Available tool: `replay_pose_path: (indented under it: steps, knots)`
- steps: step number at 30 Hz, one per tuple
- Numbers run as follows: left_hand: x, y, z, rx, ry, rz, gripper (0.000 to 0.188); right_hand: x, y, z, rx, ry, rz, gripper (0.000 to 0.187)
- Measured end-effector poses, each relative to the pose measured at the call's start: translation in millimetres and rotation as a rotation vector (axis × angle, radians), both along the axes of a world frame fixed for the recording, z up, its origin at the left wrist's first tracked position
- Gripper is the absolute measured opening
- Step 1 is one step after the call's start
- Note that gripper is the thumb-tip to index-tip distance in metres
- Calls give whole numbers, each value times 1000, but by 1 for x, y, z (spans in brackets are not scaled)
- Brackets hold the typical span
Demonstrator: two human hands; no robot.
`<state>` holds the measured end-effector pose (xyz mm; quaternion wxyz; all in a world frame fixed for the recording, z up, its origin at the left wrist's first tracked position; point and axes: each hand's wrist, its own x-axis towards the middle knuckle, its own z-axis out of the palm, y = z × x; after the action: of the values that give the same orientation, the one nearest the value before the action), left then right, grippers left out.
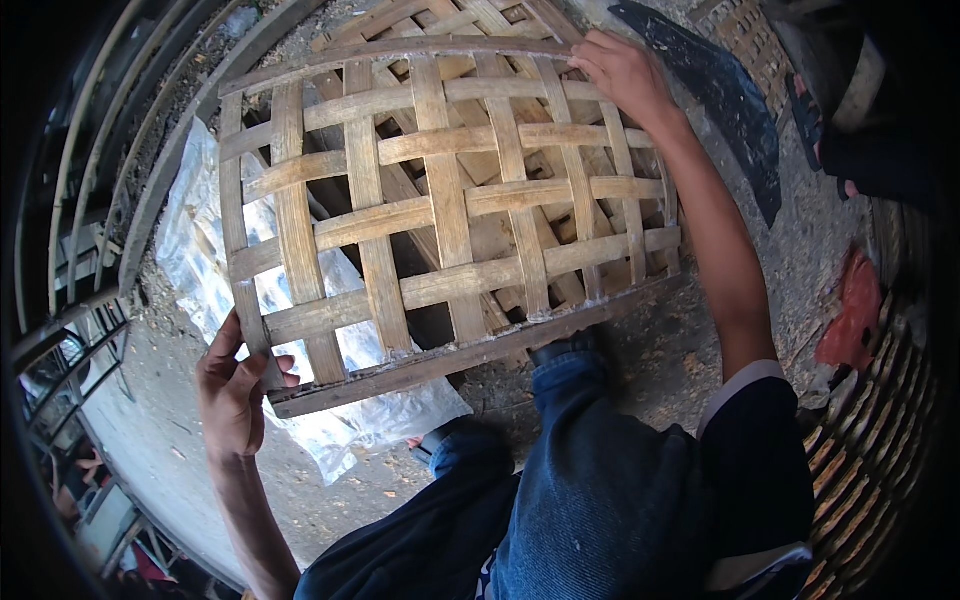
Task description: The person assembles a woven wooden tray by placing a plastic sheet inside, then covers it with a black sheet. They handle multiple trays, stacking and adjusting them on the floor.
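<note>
A woven bamboo lattice panel (450, 215) with wooden rails along its top and bottom edges fills the middle of the view. My left hand (238, 395) grips its near left corner, with the thumb and fingers around the end strip. At the far right, my right hand (625, 75) has its fingers closed over the top rail. Through the gaps I see more woven bamboo panels (510, 18) lying beneath, partly hidden by the one I hold.
A crumpled white plastic sheet (385, 420) lies on the ground below the panel. Black plastic (740, 110) and a red bag (853, 310) are on the right. Bamboo slats (875, 440) stand at the lower right, and wooden rails (85, 170) at the left. Another person's feet (850, 188) show at the far right.
</note>
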<state>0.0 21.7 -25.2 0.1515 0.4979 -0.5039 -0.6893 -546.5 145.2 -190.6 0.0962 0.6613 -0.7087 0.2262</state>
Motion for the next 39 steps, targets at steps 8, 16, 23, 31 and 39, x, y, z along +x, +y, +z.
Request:
replay_pose_path:
  steps: [8, 16, 23, 31, 39]
  knots:
    - [-3, -1, 0, -2, -25, 8, 56, -70, 24, -42, -272, -807, -364, 22]
    - [1, -1, 1, 10, -55, 25, 56, -55, 35, -28, -241, -343, -633, 60]
    - [0, -4, 0, -2, -50, 21, 55, 7, 4, 1, 84, 85, -248, 42]
    - [-3, -2, 3, -29, -107, -15, 64, 10, 3, -7, 29, 26, -185, 17]
    - [-3, -3, 2, -10, -28, 9, 54, -34, -5, -7, -129, -519, -427, 16]
